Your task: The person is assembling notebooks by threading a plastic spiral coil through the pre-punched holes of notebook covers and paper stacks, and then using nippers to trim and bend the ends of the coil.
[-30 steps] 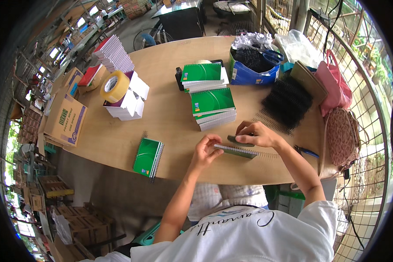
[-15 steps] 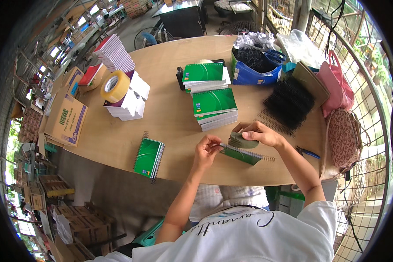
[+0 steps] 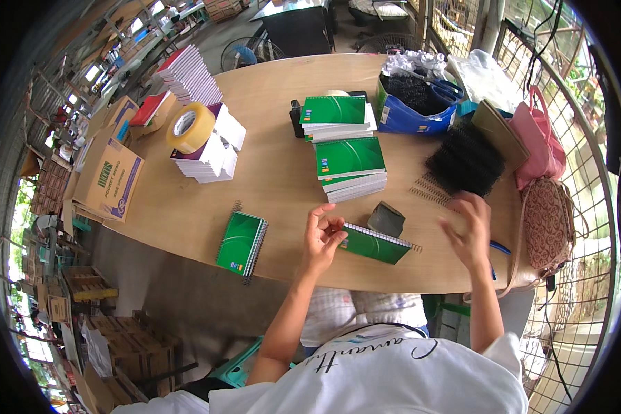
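Note:
Near the table's front edge my left hand (image 3: 323, 238) pinches a small green notebook (image 3: 378, 245) by its left end. A wire spiral runs along that notebook's upper edge, and its loose end sticks out on the right. Right behind it a dark grey-green block (image 3: 386, 219) lies on the table. My right hand (image 3: 470, 226) is off to the right, fingers apart and holding nothing. Blue-handled pliers (image 3: 500, 247) lie beside the right wrist, partly hidden by it. Just beyond that hand are loose wire spirals (image 3: 431, 190) and a black heap of spirals (image 3: 465, 159).
Green notebook stacks (image 3: 352, 157) stand mid-table. To the left lies another spiral notebook (image 3: 242, 243), with a tape roll (image 3: 191, 128) on white pads behind. A blue box (image 3: 415, 117) holding scissors is at the back; a pink bag (image 3: 539, 141) and patterned bag (image 3: 549, 224) line the right edge.
My right hand has let go of the grey-green block, leaving it on the table, and moved right toward the spirals. The left hand keeps the notebook.

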